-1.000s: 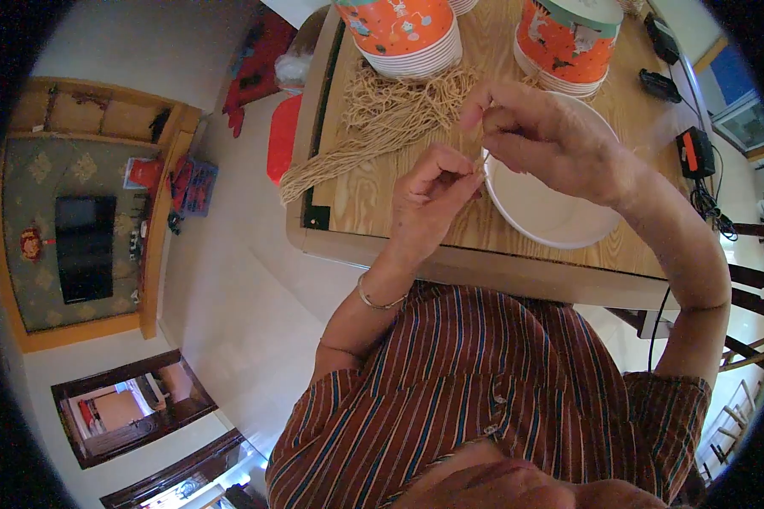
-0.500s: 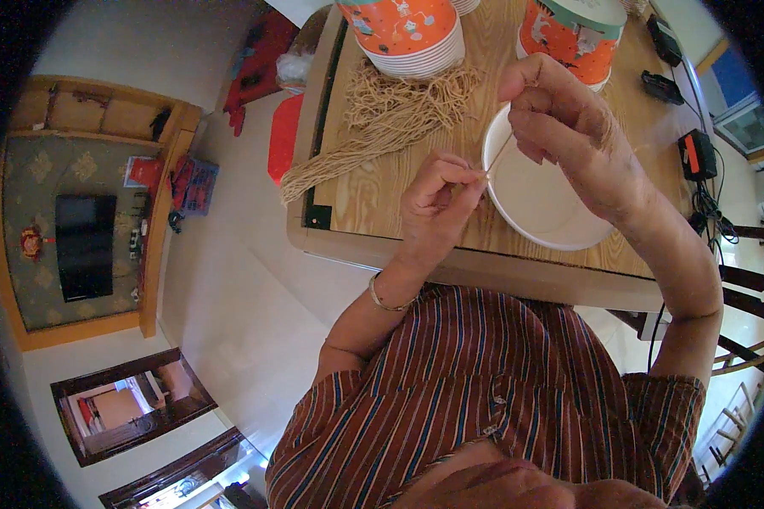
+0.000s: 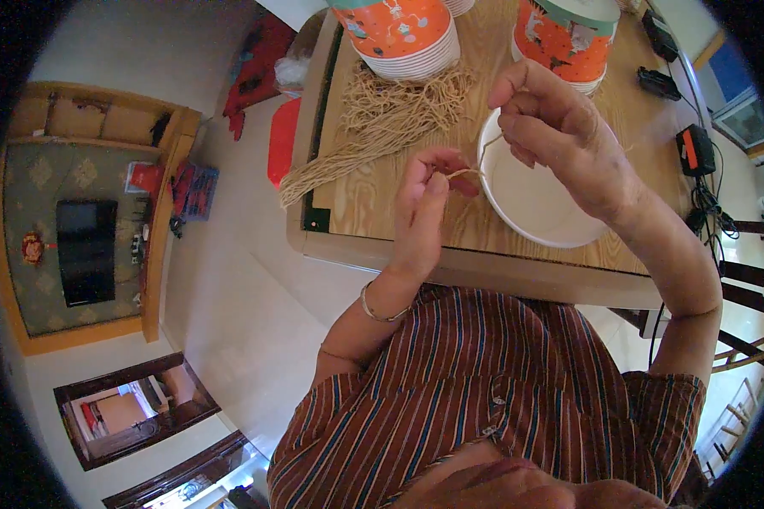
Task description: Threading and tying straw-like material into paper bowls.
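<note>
A thin beige cord (image 3: 482, 158) runs, bent and slack, between my two hands. My left hand (image 3: 426, 199) pinches its end between thumb and finger, at the left of a white round tub (image 3: 505, 216). Above the tub's opening, my right hand (image 3: 560, 140) is closed on the other part of the cord; the bent fingers hide its end. The tub stands at the table's near side, partly covered by my right hand and wrist. Left of it lies a bundle of similar beige cords (image 3: 348, 161), loose and tangled at its far end.
Two stacks of orange printed tubs, a left stack (image 3: 403, 34) and a right stack (image 3: 564, 42), stand farther back on the wooden table (image 3: 373, 208). A black-and-orange box (image 3: 696, 153) with cables sits at the right edge. A red stool (image 3: 284, 140) is beside the left edge.
The cord has gone from nearly straight to bent and slack. My left hand has turned and shifted slightly left, its fingers loosened somewhat. My right hand stays nearly in place.
</note>
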The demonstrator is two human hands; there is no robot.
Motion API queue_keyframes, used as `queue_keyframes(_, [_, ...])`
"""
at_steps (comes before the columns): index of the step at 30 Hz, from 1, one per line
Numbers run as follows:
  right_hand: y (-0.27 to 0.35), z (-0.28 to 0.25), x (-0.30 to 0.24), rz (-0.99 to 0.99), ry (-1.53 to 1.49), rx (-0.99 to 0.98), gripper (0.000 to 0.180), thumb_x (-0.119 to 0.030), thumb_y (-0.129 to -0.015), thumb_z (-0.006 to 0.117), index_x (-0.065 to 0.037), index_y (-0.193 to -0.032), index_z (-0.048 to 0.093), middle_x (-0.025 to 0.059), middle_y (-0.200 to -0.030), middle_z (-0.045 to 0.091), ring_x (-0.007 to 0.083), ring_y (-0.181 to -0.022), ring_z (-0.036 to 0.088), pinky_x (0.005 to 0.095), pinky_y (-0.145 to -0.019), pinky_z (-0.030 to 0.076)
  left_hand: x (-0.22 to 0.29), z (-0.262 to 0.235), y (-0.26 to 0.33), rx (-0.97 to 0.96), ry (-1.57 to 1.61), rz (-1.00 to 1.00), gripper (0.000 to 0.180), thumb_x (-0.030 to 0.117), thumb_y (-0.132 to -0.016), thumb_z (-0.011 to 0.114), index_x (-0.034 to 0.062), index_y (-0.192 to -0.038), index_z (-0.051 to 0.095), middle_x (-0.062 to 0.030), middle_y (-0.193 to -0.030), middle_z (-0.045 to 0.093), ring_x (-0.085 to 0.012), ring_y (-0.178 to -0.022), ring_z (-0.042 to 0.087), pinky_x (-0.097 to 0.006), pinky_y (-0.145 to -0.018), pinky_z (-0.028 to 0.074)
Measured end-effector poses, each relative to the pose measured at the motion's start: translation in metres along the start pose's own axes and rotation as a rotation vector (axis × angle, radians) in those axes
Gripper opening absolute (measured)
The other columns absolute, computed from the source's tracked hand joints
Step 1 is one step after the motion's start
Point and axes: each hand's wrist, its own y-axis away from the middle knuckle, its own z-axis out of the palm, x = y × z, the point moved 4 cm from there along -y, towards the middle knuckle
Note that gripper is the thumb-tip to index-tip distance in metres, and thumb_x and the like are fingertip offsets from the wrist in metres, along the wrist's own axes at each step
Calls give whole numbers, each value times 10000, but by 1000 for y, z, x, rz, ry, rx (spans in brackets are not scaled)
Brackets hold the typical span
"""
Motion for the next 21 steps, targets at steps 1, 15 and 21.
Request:
queue_keyframes(1, [0, -1, 1, -7, -18, 4, 132, -97, -918, 536, -98, -1048, 511, -70, -745, 459, 31, -652, 421, 198, -570, 330, 2, 3, -3, -1, 0, -1, 166, 139, -986, 496, 33, -1112, 519, -54, -1035, 574, -126, -895, 568, -289, -836, 477])
queue_keyframes(15, [3, -3, 3, -34, -60, 39, 138, -66, -916, 540, -95, -1048, 515, -63, -758, 484, 24, -670, 431, 203, -579, 348, -11, 5, -4, -45, -457, -38, 188, 152, -1010, 497, 23, -876, 524, -15, -712, 562, -77, -645, 521, -250, -594, 453])
queue_keyframes(21, [2, 1, 6, -66, 99, -5, 134, -63, -926, 543, -106, -1048, 513, -64, -773, 502, 22, -674, 440, 198, -575, 354, -25, -6, -2, -134, -501, -100, 136, 127, -991, 513, 3, -971, 567, -45, -837, 596, -103, -753, 572, -258, -693, 486])
